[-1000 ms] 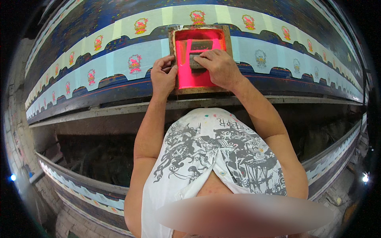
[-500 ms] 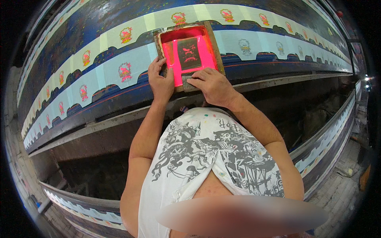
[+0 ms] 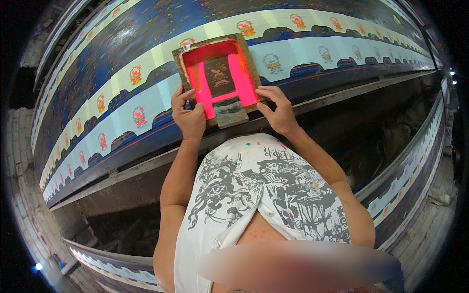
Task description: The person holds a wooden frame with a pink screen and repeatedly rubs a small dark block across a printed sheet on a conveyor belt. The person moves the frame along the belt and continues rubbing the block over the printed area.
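Observation:
A wooden-framed printing screen lies over the row of pale blue pieces at the table's near edge. Bright pink ink covers much of its inside, around a dark central panel with a small design. A flat, worn squeegee leans across the near rim, touched by neither hand. My left hand grips the frame's left side near the lower corner, fingers curled, thumb at the inner edge. On the opposite side, my right hand holds the lower right corner between thumb and fingers.
Pale blue pieces and pale yellow pieces run in two curved rows along the dark blue table. Pink designs show left of the screen, grey outlines right. A ledge edges the table. Another table stands behind me.
My right hand has let go of the squeegee and moved right onto the frame's side. The squeegee now rests alone on the near rim. The view has shifted, placing the screen further left.

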